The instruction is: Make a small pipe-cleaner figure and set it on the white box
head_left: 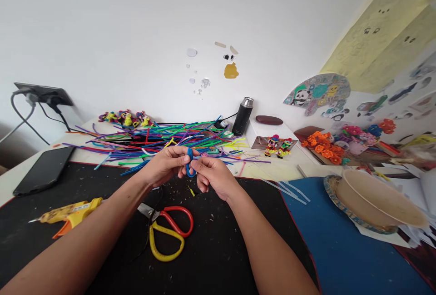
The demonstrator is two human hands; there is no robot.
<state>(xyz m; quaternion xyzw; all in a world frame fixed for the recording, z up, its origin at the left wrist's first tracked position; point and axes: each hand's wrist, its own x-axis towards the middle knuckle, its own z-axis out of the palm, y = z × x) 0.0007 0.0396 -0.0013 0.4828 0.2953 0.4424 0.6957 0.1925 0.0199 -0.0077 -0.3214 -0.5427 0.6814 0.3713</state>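
Pinch a blue pipe cleaner (190,153), bent into a narrow loop, between the thumb and fingers of the left hand (165,163). Press the thumb and forefinger of the right hand (215,176) together at its right edge, with the other fingers curled below. Cannot tell loop from loose end under those right fingertips. Hold it over the far part of the black mat (218,258), in front of a heap of multicoloured pipe cleaners (163,137).

Have a pair of scissors (166,230) lying on the mat nearer than the hands, with one red and one yellow handle and with the blades partly hidden by the left forearm (102,222). Find a small yellow scrap (191,191) just beyond, among scattered bits of fluff (211,216). See a yellow glue gun (71,213) to the left of that forearm, pointing left, and a black smartphone (44,171) lying farther back. Behind the heap, see small colourful figures (125,118) near the wall (136,36). To the right of the heap, see a black vacuum flask (242,118) standing beside a white box (282,129), with a dark brown oval case (269,120) on top of the box and two more figures (273,146) in front. Farther right, see orange flowers (323,147), a few translucent glue sticks (293,192) lying across the edge of a blue mat (334,245), and a wide beige bowl (378,195).
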